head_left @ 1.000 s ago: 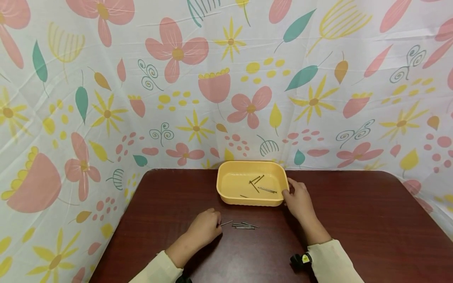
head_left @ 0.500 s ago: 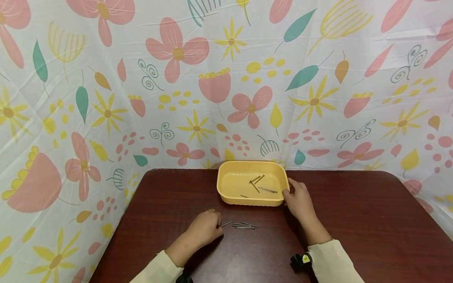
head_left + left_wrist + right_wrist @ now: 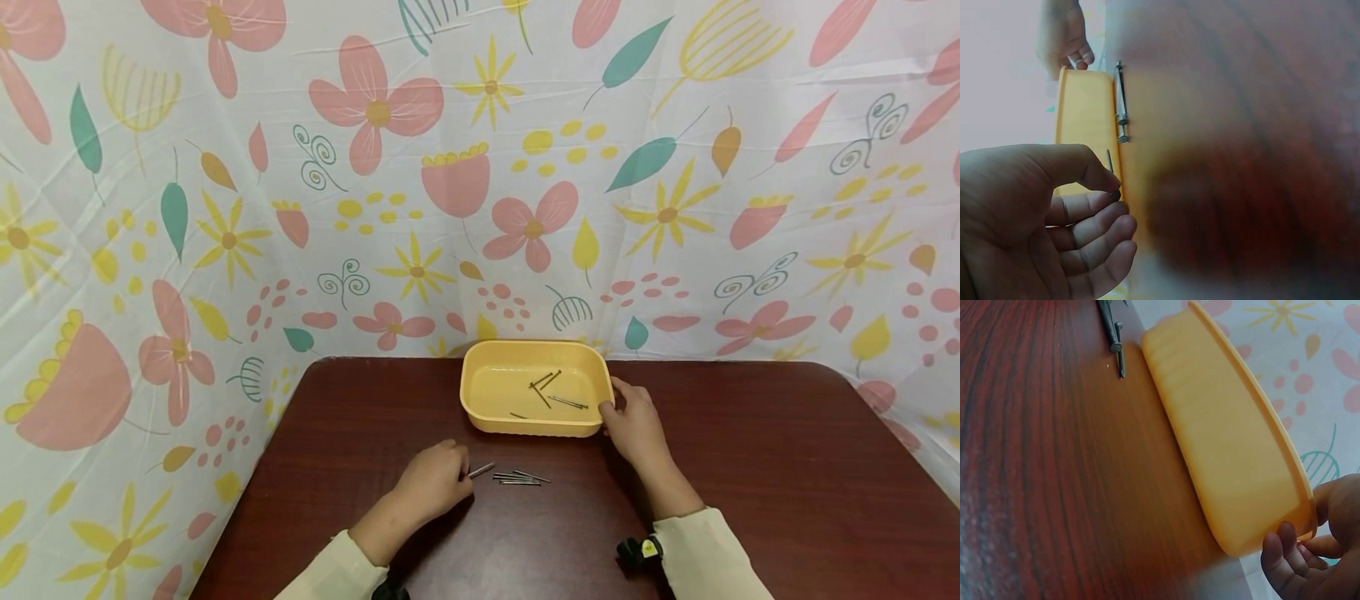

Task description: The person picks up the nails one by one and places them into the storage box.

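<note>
Nail (image 3: 1110,160) pinched between thumb and index finger of left hand (image 3: 433,479), just beside pile of nails (image 3: 516,477) on table (image 3: 735,450), nearside of yellow tray (image 3: 536,427). Judged light, stiff, sturdy, slick enough to roll; best taken by shank close to head. Right hand (image 3: 636,425) curled round tray's right end. Count: one nail held; about five in pile, exact figure lost in overlap; at least five inside tray; one tray.

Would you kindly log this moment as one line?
left hand: pinches nail; right hand: grips tray at right end; loose nails: on table near tray; other nails: inside tray
</note>
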A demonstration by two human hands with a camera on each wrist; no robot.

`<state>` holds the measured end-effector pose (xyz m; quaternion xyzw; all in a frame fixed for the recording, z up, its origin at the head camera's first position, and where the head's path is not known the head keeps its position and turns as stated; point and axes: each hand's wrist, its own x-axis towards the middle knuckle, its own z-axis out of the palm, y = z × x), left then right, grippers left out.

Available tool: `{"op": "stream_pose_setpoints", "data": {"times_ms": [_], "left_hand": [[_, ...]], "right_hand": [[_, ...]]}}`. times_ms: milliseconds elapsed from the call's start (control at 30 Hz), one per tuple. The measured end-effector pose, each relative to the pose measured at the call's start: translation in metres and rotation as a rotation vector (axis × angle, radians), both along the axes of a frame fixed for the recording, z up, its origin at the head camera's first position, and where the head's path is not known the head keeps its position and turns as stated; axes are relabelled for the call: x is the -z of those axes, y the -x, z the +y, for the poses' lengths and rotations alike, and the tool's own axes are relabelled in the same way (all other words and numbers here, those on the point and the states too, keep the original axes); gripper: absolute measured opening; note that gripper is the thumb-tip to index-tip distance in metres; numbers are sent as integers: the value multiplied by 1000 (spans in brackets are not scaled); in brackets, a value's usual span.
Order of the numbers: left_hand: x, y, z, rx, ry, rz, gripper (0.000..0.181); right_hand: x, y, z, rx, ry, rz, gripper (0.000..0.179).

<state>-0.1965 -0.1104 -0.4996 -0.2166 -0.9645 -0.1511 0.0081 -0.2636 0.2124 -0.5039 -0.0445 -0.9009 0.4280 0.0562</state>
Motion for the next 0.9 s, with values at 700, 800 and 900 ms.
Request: {"op": "stream_pose_setpoints", "data": {"times_ms": [700, 800, 900], "left_hand": [[-28, 4, 1, -24, -76, 66, 10], [-33, 6, 1, -33, -110, 67, 7], [-38, 7, 2, -43, -149, 76, 7]], "right_hand": [[-3, 0, 0, -5, 4, -15, 57], [-3, -1, 0, -6, 5, -19, 57], [-3, -1, 0, -6, 6, -21, 58]]}}
